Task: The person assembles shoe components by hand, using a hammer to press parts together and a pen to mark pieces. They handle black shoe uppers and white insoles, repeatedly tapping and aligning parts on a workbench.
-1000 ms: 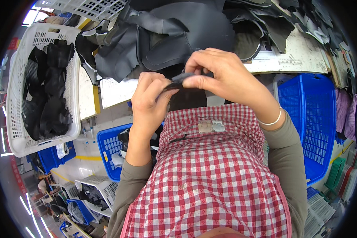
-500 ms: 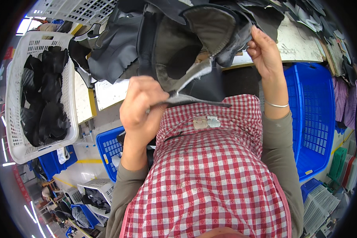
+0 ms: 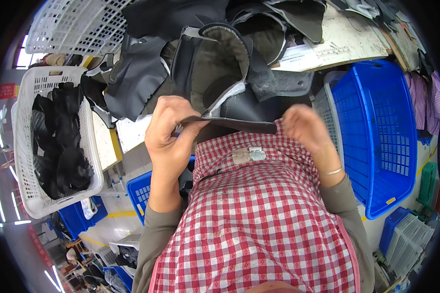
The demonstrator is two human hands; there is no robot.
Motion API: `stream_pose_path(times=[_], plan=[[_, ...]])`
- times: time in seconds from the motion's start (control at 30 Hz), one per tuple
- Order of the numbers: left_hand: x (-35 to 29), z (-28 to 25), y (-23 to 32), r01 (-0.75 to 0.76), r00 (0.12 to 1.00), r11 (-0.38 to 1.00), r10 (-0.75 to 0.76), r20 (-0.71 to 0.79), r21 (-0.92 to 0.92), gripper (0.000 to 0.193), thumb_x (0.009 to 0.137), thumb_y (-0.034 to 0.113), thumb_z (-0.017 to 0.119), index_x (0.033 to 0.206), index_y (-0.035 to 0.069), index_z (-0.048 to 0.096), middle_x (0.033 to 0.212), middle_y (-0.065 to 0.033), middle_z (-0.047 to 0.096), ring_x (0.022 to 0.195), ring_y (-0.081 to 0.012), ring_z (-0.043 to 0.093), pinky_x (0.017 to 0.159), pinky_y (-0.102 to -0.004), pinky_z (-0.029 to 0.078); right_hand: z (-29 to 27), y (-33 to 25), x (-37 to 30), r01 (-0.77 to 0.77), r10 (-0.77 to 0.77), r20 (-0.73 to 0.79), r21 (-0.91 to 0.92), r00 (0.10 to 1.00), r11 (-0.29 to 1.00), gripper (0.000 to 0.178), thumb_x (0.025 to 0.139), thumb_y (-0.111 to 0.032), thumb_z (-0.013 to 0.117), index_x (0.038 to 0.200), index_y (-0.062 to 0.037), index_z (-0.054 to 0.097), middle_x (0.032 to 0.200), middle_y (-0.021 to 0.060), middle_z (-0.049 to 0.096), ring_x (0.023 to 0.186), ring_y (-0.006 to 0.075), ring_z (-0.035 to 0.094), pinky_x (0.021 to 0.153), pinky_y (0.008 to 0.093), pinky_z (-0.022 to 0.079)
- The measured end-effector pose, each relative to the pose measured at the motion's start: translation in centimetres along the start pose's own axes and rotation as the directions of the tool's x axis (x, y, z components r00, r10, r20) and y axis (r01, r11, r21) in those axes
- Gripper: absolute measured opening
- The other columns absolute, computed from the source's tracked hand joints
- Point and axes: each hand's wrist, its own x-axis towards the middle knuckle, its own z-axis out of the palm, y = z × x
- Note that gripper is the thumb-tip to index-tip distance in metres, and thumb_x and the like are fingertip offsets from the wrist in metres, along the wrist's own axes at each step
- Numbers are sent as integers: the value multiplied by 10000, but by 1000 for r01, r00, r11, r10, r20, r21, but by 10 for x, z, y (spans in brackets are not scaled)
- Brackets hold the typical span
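My left hand [image 3: 167, 131] pinches the edge of a black leather boot upper [image 3: 247, 106] between thumb and fingers. The piece has a dark olive lining and a pale raw edge running down its inner seam. Its lower flap stretches to the right, towards my right hand [image 3: 305, 128]. Motion smears the fingers of that hand, and whether they touch the flap's end cannot be told. Behind the held piece, more black leather pieces [image 3: 137, 80] lie heaped on the white worktable [image 3: 347, 41].
A white basket [image 3: 99, 158] of black pieces stands at left, with another white basket [image 3: 78, 29] behind it. To the right is a large blue crate [image 3: 391, 127]. A smaller blue crate [image 3: 138, 193] sits low beside my left forearm.
My right hand has let go of the upper's far right edge and come down towards me, beside the lower flap. My left hand keeps its pinch. The upper has spread open more.
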Motion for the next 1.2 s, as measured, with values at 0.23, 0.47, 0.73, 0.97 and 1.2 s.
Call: stream_pose_path(times=[0.23,0.47,0.73,0.97,1.2], plan=[[6,10,9,11,1000,995,-11,-4,97,273,652,-109,795,863,3,666,879,-94,625,870,-264,617,736,-342,489,42,47,6,186,-263,-348,-239,900,953,253,1075,-249,599,1008,-10,647,827,9,571,771,112,532,664,276,420],[12,16,15,-102,980,978,67,187,182,300,615,-117,773,863,6,657,899,-106,609,879,-298,611,764,-366,498,64,25,24,33,-167,-259,-456,951,889,310,1045,-307,642,1182,-30,664,1077,55,665,924,111,596,749,271,479],[11,22,11,-106,985,975,76,157,197,329,596,-182,633,863,11,640,909,-112,606,898,-305,613,774,-375,502,49,-18,48,268,-294,13,367,956,891,507,1076,-304,550,1470,9,495,1249,115,679,745,100,505,635,214,436],[14,31,13,-241,958,929,181,221,282,315,516,-141,601,796,4,620,875,-101,579,865,-295,592,749,-377,494,92,-44,68,470,-155,592,-750,791,-465,550,779,-91,783,1314,-88,654,1173,61,711,812,163,653,688,273,570],[-2,41,-13,-281,959,924,262,103,259,318,469,-133,568,768,-25,577,854,-124,568,823,-309,588,712,-381,490,70,-21,74,319,-238,676,-590,697,-742,318,710,-93,745,1027,-115,751,938,-10,737,740,131,646,569,249,555]])
